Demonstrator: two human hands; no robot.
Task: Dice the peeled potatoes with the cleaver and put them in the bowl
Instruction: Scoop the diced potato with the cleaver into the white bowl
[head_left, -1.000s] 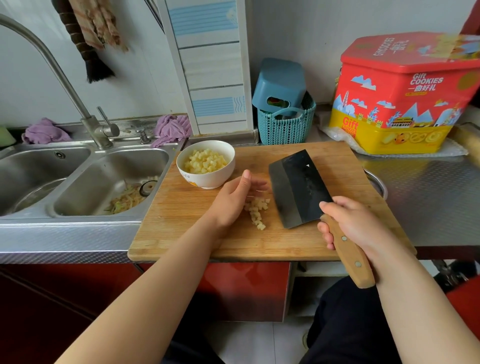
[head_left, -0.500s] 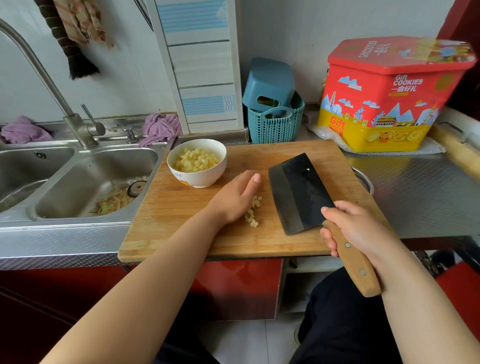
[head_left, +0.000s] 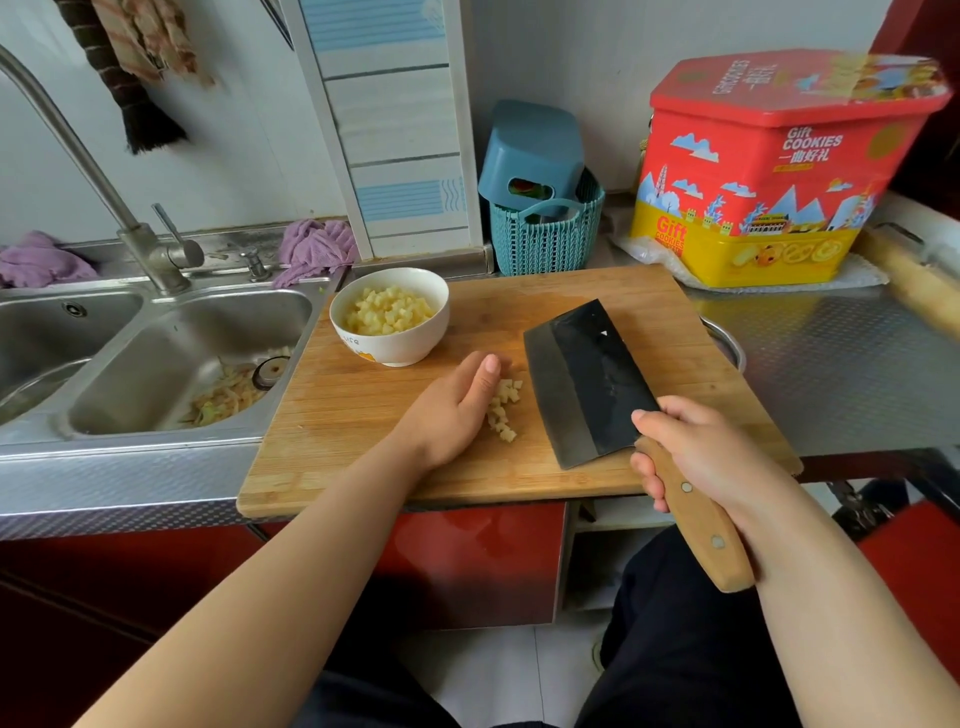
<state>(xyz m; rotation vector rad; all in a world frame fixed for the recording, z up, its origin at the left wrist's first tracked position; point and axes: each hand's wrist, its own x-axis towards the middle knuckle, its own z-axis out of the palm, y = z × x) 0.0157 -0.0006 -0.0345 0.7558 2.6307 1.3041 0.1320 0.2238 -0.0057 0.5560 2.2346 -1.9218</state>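
Note:
A small heap of diced potato (head_left: 504, 409) lies in the middle of the wooden cutting board (head_left: 363, 415). My left hand (head_left: 457, 410) stands on edge against the left side of the heap, fingers straight and pressed to the dice. My right hand (head_left: 696, 447) grips the wooden handle of the cleaver (head_left: 587, 384), whose dark blade lies tilted on the board just right of the heap. A white bowl (head_left: 390, 347) full of potato dice stands at the board's back left corner.
A double steel sink (head_left: 156, 364) with peelings in its right basin lies left of the board, with the tap (head_left: 130, 228) behind. A teal basket (head_left: 545, 244) and a red cookie tin (head_left: 769, 171) stand at the back. A metal pan rim (head_left: 727, 343) shows under the board's right edge.
My left hand has slid closer in against the heap, gathering the dice into a tighter pile. The cleaver stays beside it with little movement.

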